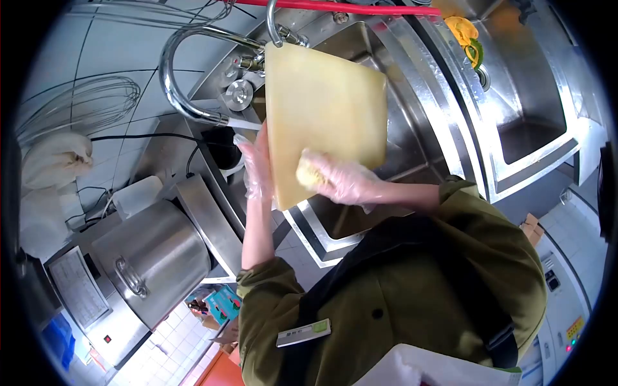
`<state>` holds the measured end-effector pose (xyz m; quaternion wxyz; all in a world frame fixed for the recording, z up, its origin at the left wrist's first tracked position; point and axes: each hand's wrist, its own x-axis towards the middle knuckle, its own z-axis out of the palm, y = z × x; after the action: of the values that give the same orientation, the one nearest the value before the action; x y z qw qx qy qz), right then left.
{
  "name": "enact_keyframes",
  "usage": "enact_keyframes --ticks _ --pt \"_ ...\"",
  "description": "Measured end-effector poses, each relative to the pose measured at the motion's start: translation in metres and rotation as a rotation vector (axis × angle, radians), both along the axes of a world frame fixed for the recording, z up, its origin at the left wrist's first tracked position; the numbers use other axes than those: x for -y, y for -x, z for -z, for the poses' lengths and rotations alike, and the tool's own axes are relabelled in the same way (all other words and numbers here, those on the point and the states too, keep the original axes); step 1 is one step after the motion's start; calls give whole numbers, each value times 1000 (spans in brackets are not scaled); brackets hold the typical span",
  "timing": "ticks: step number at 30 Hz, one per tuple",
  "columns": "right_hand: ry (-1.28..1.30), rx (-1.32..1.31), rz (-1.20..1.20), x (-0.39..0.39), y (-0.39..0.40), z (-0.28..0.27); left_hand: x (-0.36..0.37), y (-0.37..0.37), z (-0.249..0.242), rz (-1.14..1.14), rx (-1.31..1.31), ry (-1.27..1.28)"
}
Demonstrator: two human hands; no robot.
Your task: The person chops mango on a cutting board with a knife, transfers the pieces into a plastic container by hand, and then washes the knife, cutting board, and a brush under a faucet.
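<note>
A large pale-yellow cutting board [328, 103] is held tilted over the steel sink [418, 132], with a metal handle at its top corner. My left hand [257, 168], in a clear plastic glove, supports the board's left edge; its thumb and fingers are apart and part of the hand is behind the board. Against the lower face of the board, my gloved right hand [341, 180] presses a pale yellow sponge-like wad [310, 172], its fingers wrapped round it. The curved chrome faucet [170, 74] ends beside the board's left edge, near my left hand.
A second sink [521, 71] at the right has yellow-orange cloth-like items [462, 31] near its back. Wire whisks [96, 103] hang on the tiled wall at the left. Below them stands a large steel pot [154, 257]. A red hose [347, 6] runs along the top.
</note>
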<state>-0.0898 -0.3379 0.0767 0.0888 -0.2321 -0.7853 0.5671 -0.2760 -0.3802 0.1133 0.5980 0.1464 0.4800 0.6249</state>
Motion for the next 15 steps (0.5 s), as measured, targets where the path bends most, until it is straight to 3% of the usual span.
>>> enact_keyframes --ticks 3,4,6,9,10,12,14,15 --pt "52 187 -237 -8 9 -6 9 -6 -11 243 -819 357" --pt "84 253 -293 -6 10 7 11 -15 -16 160 -756 472" --pt "-17 148 -316 -16 -1 3 37 -25 -2 102 -806 485" --pt "57 154 -68 -8 2 27 78 -17 49 -23 -785 476" --pt "25 59 -111 -1 10 41 90 -15 61 -71 -742 472" --pt "301 151 -215 -8 33 22 86 -4 61 -134 -515 448" --pt "185 66 -245 -8 61 20 83 10 69 -191 -282 439" --pt "-68 -64 -216 -3 76 33 87 15 70 -282 -208 464"
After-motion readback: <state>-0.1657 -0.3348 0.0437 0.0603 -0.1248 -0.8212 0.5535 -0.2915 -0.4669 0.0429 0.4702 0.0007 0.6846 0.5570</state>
